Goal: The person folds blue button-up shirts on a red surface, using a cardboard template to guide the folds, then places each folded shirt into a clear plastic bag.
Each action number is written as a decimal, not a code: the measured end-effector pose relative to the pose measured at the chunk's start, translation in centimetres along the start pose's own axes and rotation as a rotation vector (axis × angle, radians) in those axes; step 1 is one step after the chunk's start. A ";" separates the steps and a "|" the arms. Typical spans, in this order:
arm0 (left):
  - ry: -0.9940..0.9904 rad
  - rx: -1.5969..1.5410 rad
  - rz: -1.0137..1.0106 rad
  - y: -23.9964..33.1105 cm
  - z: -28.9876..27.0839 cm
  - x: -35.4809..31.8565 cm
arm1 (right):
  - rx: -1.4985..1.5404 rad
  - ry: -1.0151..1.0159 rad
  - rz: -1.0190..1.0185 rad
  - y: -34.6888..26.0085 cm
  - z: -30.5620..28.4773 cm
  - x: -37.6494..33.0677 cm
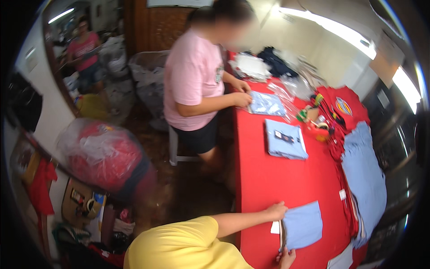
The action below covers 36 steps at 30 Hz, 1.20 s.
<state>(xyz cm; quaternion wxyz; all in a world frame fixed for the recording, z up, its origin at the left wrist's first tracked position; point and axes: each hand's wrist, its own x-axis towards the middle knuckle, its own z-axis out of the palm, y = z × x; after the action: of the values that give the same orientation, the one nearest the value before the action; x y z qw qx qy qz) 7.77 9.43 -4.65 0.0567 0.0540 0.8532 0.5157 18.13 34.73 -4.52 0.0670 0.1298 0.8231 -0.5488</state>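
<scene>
A folded light blue garment (303, 225) lies on the red-covered table (268, 179), with a brown and white strip along its left edge. My left hand (277, 211) grips its upper left corner, fingers closed over the edge. At the lower left corner my right hand (285, 258) pinches the cloth, partly cut off by the frame's bottom. A white tag or card (275, 227) pokes out beside the garment, below my left hand. Farther up the table rests a neatly folded light blue garment (285, 139) with a dark label on top.
Across the table's far end, a person in a pink shirt (192, 80) handles a bagged blue garment (266, 104). Light blue clothes (365, 179) are piled along the right side, near tape rolls (320, 125). A large plastic bag of red cloth (105, 154) stands on the floor.
</scene>
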 end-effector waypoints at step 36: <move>-0.129 0.060 -0.043 0.3 -3.2 0.0 | -0.016 0.192 0.181 -4.8 1.5 -4.0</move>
<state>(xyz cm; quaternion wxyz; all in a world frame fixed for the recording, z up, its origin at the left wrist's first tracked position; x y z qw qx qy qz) 7.31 6.74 -2.93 0.1208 0.0703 0.8638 0.4841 20.56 31.07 0.21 0.0380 0.2548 0.8150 -0.5191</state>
